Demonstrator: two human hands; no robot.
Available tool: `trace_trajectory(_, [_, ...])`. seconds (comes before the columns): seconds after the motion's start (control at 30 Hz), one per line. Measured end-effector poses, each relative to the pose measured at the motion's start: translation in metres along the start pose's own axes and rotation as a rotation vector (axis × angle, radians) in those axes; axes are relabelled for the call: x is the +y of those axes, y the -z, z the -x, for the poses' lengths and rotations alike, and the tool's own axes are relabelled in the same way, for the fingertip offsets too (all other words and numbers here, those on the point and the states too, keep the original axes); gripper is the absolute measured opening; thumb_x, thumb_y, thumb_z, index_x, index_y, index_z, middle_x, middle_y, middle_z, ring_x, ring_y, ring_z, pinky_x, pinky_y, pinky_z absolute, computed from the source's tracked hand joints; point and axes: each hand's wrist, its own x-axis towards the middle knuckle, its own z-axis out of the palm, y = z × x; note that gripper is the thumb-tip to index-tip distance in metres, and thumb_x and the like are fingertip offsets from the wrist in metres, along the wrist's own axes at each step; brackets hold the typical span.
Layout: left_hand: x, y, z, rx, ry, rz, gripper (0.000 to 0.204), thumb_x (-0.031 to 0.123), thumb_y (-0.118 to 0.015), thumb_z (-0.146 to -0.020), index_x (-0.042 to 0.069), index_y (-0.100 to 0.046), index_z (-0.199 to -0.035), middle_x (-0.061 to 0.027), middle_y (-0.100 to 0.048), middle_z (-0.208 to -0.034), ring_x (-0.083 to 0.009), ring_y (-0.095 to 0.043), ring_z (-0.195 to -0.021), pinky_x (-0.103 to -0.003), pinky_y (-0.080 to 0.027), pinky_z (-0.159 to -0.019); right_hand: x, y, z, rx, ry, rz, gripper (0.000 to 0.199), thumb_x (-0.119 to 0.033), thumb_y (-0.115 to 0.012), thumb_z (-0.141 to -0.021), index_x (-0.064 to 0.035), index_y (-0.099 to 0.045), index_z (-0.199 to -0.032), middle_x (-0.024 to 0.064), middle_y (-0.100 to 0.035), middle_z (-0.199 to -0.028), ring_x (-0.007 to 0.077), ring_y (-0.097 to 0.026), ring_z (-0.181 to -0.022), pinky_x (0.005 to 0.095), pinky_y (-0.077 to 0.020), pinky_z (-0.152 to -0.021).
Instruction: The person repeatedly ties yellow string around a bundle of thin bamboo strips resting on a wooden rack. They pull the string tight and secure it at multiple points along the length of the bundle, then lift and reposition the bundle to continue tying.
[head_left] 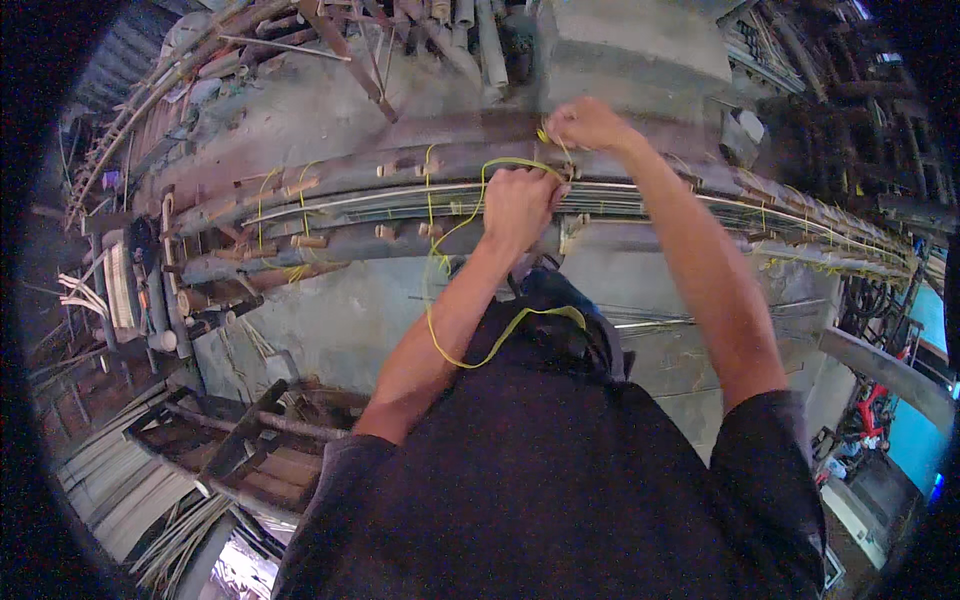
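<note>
A long yellow strap [545, 311] loops from my hands across my left forearm and hangs in front of my dark shirt. My left hand [520, 210] is closed over a bundle of long thin rods [350, 203], with the strap running round its knuckles. Farther out and to the right, my right hand [588, 127] is raised, its fingers pinched on a yellow strap end. The rods lie lengthwise between two long round poles [345, 240] fitted with short wooden pegs [388, 231]. Other thin yellow ties [262, 210] cross the rods to the left.
Stacked slats [115, 490] and a dark wooden frame [255, 440] stand at lower left. Pipes and poles [490, 45] lie beyond the rack. A pale concrete block [640, 45] is at the far side. A grey beam [890, 375] juts in at right.
</note>
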Motion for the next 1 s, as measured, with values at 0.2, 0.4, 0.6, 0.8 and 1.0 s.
trace_trajectory(0.2, [0.002,0.012,0.002,-0.07,0.062,-0.029,0.022,0.032,-0.059,-0.083,0.011,-0.067,-0.081,-0.0082,-0.065,-0.079,-0.0254,-0.062,-0.072,-0.039,-0.045,-0.064,-0.067,-0.019,0.141,0.097,0.24,-0.32,0.021,-0.02,-0.051,-0.089,-0.0043,-0.052,-0.075,0.0108,-0.052,-0.067,0.0264,-0.053,-0.059,0.039,-0.0428,-0.057])
trace_trajectory(0.4, [0.021,0.049,-0.017,-0.082,0.218,0.607,0.017,0.016,-0.055,-0.089,0.004,-0.065,-0.083,-0.0093,-0.064,-0.073,-0.025,-0.064,-0.075,-0.034,-0.049,-0.072,-0.052,-0.129,0.141,-0.09,0.413,-0.159,0.025,-0.026,-0.055,-0.087,-0.0043,-0.058,-0.075,0.0132,-0.062,-0.074,0.0314,-0.062,-0.071,0.0425,-0.0504,-0.066])
trace_trajectory(0.6, [-0.045,-0.002,-0.116,-0.381,0.502,0.417,0.037,0.036,-0.05,-0.089,0.001,-0.057,-0.078,-0.0082,-0.06,-0.067,-0.0201,-0.055,-0.062,-0.038,-0.043,-0.061,-0.058,-0.127,0.161,-0.135,0.247,-0.058,0.022,-0.025,-0.055,-0.084,-0.0054,-0.058,-0.075,0.0106,-0.061,-0.073,0.0297,-0.062,-0.068,0.0402,-0.0505,-0.061])
trace_trajectory(0.8, [-0.096,0.038,-0.16,-0.211,0.259,0.369,0.033,0.032,-0.052,-0.089,0.002,-0.063,-0.095,-0.0071,-0.061,-0.083,-0.024,-0.055,-0.073,-0.039,-0.044,-0.065,-0.078,-0.114,0.194,0.182,0.135,-0.236,0.022,-0.008,-0.062,-0.076,-0.0038,-0.061,-0.097,0.0138,-0.059,-0.095,0.0313,-0.06,-0.09,0.0384,-0.0508,-0.076])
trace_trajectory(1.0, [-0.324,0.105,-0.128,-0.372,-0.178,-0.164,0.042,0.036,-0.049,-0.089,0.0,-0.058,-0.11,-0.0169,-0.061,-0.107,-0.0345,-0.057,-0.1,-0.042,-0.044,-0.087,-0.111,-0.152,0.286,0.063,-0.553,-0.506,0.035,-0.008,-0.063,-0.081,-0.0023,-0.056,-0.115,0.0092,-0.06,-0.099,0.0219,-0.06,-0.092,0.0332,-0.0491,-0.078])
